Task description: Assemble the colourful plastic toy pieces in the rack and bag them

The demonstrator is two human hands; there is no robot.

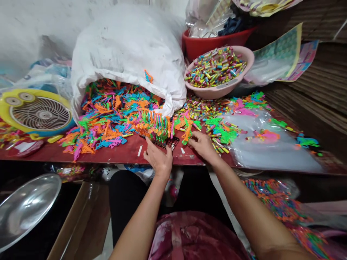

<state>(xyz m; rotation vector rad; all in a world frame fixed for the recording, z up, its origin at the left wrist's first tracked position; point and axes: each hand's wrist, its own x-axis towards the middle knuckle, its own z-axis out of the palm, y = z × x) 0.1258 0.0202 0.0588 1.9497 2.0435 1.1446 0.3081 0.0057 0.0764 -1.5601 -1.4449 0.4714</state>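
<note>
A row of small gun-shaped plastic toys [154,124], orange, green and pink, stands upright in a black rack [173,143] at the table's front edge. My left hand [158,159] is at the front of this rack, thumb and forefinger spread along it and gripping its near edge. Just to the right, my right hand [202,144] pinches with thumb and forefinger at the end of an orange toy [186,134]. Its fingertips partly hide the toy's lower end. Behind the rack, a heap of loose toys [108,115] spills from a white sack [130,47].
A pink basin [217,88] of small coloured tubes stands at the back right, before a red basin [189,43]. Clear plastic bags [273,151] lie at right. A yellow fan [40,112] stands at left, above a metal bowl [32,206]. Filled bags [284,202] lie below right.
</note>
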